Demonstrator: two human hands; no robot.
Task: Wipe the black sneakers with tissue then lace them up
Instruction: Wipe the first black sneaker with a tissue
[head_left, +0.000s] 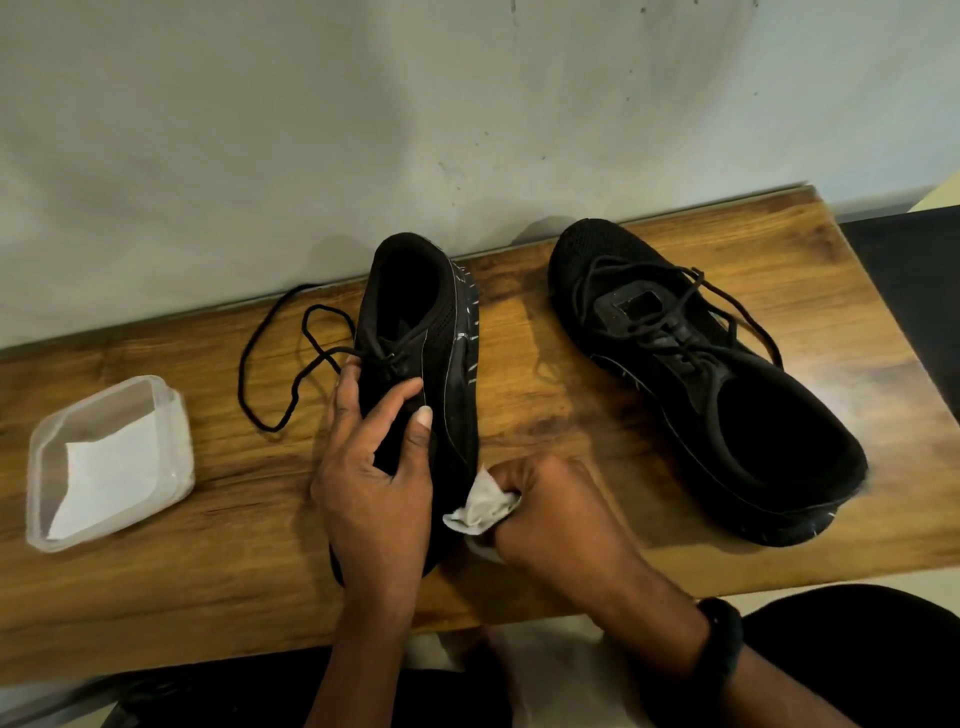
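Tub: a clear plastic tub (179, 470) sits at the left of the frame on the wooden table (545, 374), with a flat spare tissue sheet (111, 467) inside, well apart from both hands.
Loose lace: a black lace (249, 364) trails in loops from the held shoe towards the left centre; the eyelets look only partly threaded.
Left hand: the left hand (374, 467) grips the near sneaker's upper, fingers curled over the far side and thumb laid across the near side.
Held sneaker: the near sneaker (415, 322) is at centre frame, tipped on its side with the sole edge facing right. Its long axis runs from the heel at upper centre down to the toe at lower centre.
Tissue: the crumpled tissue (480, 506) touches the sole edge near the toe end, just right of the shoe.
Right hand: the right hand (550, 514) pinches the tissue in curled fingers. It is the nearer hand to the sole, so the wipe likely runs up the frame, along that axis.
Other sneaker: the second sneaker (701, 379) lies at right, laced loosely, untouched.
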